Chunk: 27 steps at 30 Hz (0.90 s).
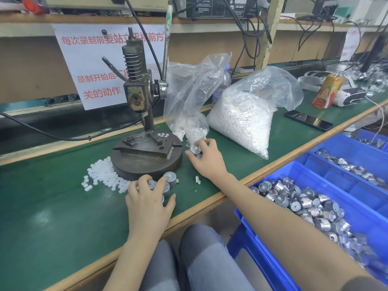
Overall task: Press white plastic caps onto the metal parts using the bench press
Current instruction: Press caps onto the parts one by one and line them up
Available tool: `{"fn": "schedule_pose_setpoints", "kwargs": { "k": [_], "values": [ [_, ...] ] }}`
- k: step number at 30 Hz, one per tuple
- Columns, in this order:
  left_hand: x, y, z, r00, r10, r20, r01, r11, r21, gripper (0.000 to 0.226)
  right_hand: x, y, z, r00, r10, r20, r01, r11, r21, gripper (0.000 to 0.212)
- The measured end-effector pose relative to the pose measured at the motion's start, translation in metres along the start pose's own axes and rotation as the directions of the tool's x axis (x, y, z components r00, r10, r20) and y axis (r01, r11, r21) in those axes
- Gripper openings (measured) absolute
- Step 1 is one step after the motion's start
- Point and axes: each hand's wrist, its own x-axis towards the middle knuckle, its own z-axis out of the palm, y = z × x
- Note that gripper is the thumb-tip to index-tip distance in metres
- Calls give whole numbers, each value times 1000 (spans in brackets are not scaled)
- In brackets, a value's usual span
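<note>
Fingers (pixel 206 142) of right hand (pixel 206 162) pinch capped metal part (pixel 194 149) beside bench press (pixel 138 97); left hand (pixel 148 202) grips loose metal parts (pixel 170 179).

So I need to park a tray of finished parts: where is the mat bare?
Near-left mat, below the loose caps and left of the left hand; also between the right hand, full cap bag and phone. Crowded around the press base.

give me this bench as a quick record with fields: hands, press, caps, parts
left hand: fingers curled over loose metal parts on the mat
right hand: pinches a metal part beside the open bag
bench press: ram raised, no metal part under it
loose caps: heaped left of the press
full bag: white caps, right of the open bag
blue bin: metal parts, at the person's right
</note>
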Motion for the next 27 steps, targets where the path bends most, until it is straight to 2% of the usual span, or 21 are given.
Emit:
{"fn": "schedule_pose_setpoints", "kwargs": {
  "k": [4,10,14,19,23,27],
  "values": [
    [5,14,4,992,128,9,-128,991,-31,47,-1,3,-8,988,145,-62,-129,969,211,33],
    [13,28,8,986,147,74,-152,986,69,47,-19,16,-33,968,201,-151,-127,910,395,23],
    [15,31,10,983,153,104,-163,982,95,46,-47,38,-63,906,342,-251,-167,832,530,13],
    [16,35,13,980,171,106,-182,978,101,38,-99,97,-98,829,460,-317,-270,826,494,24],
    [16,40,13,984,172,52,-177,979,102,24,-138,149,-117,768,534,-352,-436,840,323,26],
    [17,50,16,983,180,30,-182,980,79,22,-173,192,-123,688,634,-352,-631,763,140,43]
  ]
}}
